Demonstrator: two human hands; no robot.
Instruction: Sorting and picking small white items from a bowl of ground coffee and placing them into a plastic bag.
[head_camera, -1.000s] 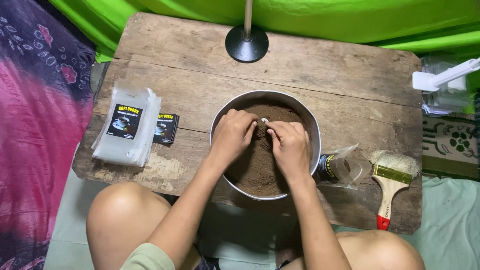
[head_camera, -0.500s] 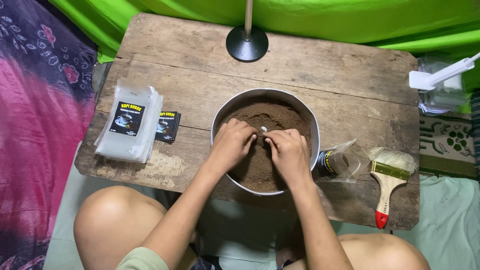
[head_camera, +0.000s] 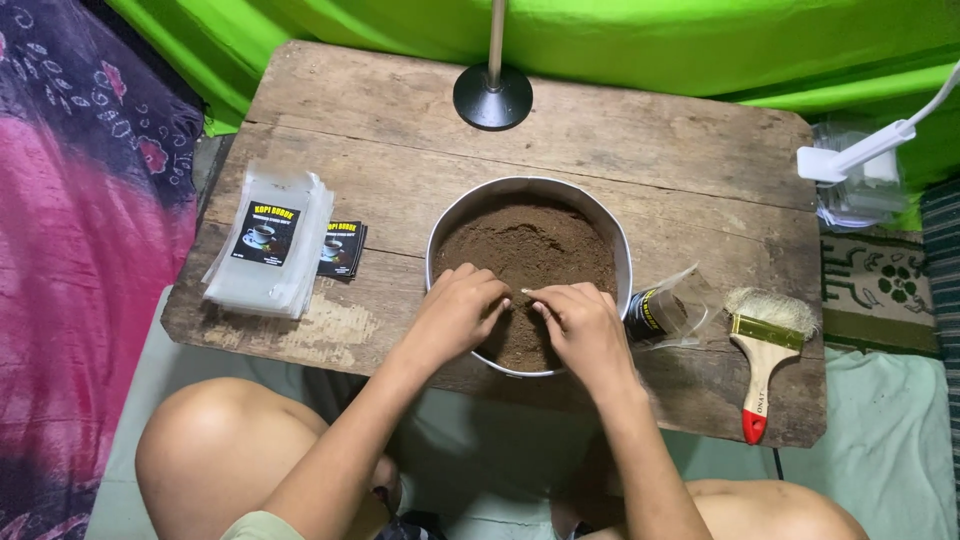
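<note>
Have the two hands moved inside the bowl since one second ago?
Yes. Both the left hand and right hand have shifted toward the near rim of the metal bowl, away from its middle.

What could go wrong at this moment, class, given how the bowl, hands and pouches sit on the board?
1. The metal bowl of brown powder sits at the wooden board's near edge; pressure from the left hand and right hand might tip it.
2. Powder could spill onto the filled pouch or paintbrush nearby.
</note>
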